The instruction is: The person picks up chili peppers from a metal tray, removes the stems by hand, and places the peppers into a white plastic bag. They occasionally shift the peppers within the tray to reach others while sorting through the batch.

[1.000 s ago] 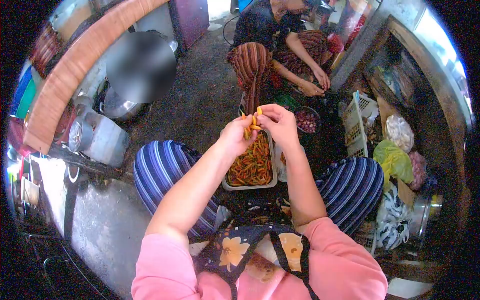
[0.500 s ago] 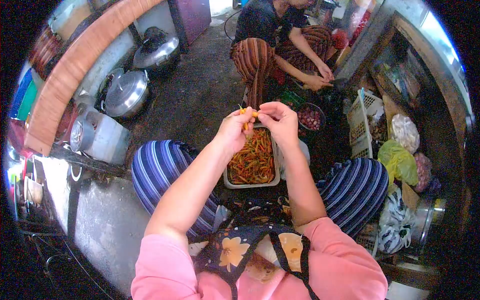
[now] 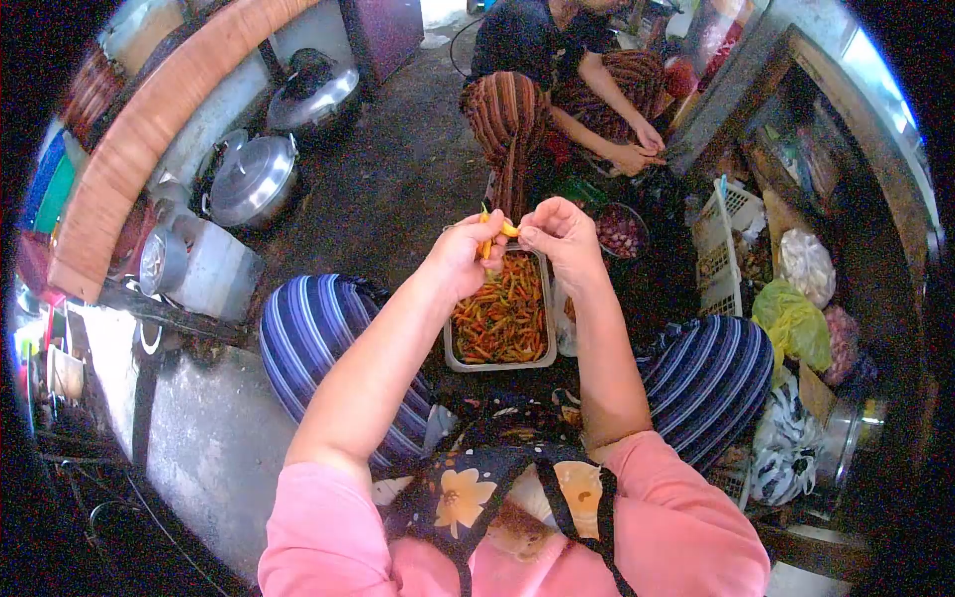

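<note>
A pale rectangular tub filled with orange, red and green chilies stands between my knees. Above its far end, my left hand is closed round a few yellow-orange chilies. One of them points right, towards my right hand. The thumb and forefinger of my right hand are pinched together at that chili's tip; anything smaller between them is too small to make out.
A co-worker sits ahead, hands together, near a bowl of shallots. On the right are a white crate, a yellow-green bag and a striped bag. Lidded pots and a metal container stand left.
My right hand has shifted slightly right and its fingers have drawn closer together. The chilies in my left hand show more, tilted more upright.
</note>
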{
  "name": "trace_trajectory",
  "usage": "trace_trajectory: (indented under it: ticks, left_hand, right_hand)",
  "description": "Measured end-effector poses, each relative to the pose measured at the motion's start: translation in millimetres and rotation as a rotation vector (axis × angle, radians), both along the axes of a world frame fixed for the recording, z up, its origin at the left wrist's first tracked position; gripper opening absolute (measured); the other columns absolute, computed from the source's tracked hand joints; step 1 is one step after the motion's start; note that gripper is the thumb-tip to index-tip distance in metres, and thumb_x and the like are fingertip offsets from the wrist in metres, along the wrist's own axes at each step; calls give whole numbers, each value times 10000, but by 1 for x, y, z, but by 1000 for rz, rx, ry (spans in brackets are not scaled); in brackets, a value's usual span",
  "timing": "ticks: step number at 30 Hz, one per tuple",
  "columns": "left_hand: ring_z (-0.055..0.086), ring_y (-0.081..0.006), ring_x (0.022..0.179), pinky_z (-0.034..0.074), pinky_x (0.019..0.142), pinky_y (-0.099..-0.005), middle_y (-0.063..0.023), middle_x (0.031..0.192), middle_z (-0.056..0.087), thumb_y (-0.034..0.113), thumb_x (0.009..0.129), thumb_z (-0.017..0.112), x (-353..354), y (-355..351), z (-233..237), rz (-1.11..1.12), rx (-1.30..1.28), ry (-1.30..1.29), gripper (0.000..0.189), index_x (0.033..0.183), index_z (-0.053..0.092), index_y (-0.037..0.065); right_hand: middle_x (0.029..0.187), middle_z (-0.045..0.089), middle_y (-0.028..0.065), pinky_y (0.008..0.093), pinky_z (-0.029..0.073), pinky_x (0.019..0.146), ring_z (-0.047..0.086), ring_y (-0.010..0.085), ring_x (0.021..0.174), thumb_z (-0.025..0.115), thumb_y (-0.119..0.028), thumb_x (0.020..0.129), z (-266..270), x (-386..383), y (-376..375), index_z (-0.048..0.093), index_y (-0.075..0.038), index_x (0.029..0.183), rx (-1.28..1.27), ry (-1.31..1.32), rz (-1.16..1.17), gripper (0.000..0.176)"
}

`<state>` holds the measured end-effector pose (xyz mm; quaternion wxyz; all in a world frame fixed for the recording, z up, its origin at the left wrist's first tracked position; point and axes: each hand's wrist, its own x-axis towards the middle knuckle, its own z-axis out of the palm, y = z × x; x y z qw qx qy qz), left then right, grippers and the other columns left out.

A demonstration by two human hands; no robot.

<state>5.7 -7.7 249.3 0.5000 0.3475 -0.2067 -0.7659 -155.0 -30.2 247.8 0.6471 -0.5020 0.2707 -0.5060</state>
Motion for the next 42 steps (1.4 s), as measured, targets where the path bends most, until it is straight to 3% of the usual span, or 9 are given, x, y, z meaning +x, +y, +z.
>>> trace_trajectory:
  ticks: [7, 9, 12, 13, 17, 24, 32, 42]
  left_hand:
    - [379, -84, 470, 275, 402, -202, -3, 665, 489, 248, 856, 543, 3, 0, -7, -36, 27, 14, 164, 840, 513, 87]
    - [387, -85, 479, 273, 402, -200, -3, 667, 488, 247, 851, 553, 1, 0, -4, 73, 59, -6, 163, 839, 515, 89]
    - [398, -83, 497, 271, 407, -195, -3, 678, 495, 245, 839, 574, 5, -5, -11, 224, 95, 18, 163, 840, 528, 89]
    - [403, -80, 509, 266, 409, -190, -5, 691, 503, 246, 829, 589, 8, -5, -10, 196, 73, 3, 168, 835, 535, 86]
    - [406, -78, 505, 262, 400, -197, 3, 671, 507, 250, 827, 590, 7, -5, -16, 174, 10, -53, 158, 817, 543, 99]
    - [394, -78, 486, 271, 398, -207, 4, 637, 483, 207, 841, 572, -3, -3, -18, 203, 42, -59, 119, 809, 528, 102]
    - [405, -75, 462, 273, 399, -219, 15, 595, 464, 211, 831, 590, -6, 1, -15, 269, -93, -205, 180, 719, 499, 103]
    - [371, -81, 447, 249, 396, -222, 9, 579, 445, 199, 843, 570, -7, 3, -13, 234, -112, -233, 159, 758, 504, 82]
  right_hand:
    - [783, 582, 23, 245, 464, 655, 545, 108, 696, 691, -19, 693, -5, 4, -1, 516, -53, 838, -1, -56, 90, 230]
    - [790, 581, 24, 246, 466, 674, 553, 112, 712, 692, -13, 680, -1, 8, 0, 528, -48, 872, -59, 46, -49, 254]
    - [800, 588, 26, 250, 466, 706, 567, 116, 747, 677, 9, 670, -12, 6, -5, 545, -37, 889, -152, 201, -77, 260]
    - [831, 605, 34, 260, 465, 741, 580, 119, 787, 666, 22, 663, -8, 6, -4, 564, -28, 892, -228, 349, -101, 256]
    - [851, 623, 58, 276, 466, 765, 590, 137, 800, 720, -38, 642, -5, 13, -1, 584, -11, 924, -250, 402, -117, 314]
    - [786, 619, 50, 240, 483, 670, 582, 111, 710, 661, 34, 699, -7, 19, 3, 591, 4, 852, -180, 277, -195, 171]
    - [772, 600, 40, 230, 476, 623, 573, 109, 686, 650, 32, 717, -9, 15, 0, 564, -10, 906, -122, 285, -188, 212]
    - [772, 597, 65, 240, 463, 644, 561, 112, 699, 606, 105, 684, -8, 13, 1, 405, -78, 812, -113, 133, -127, 301]
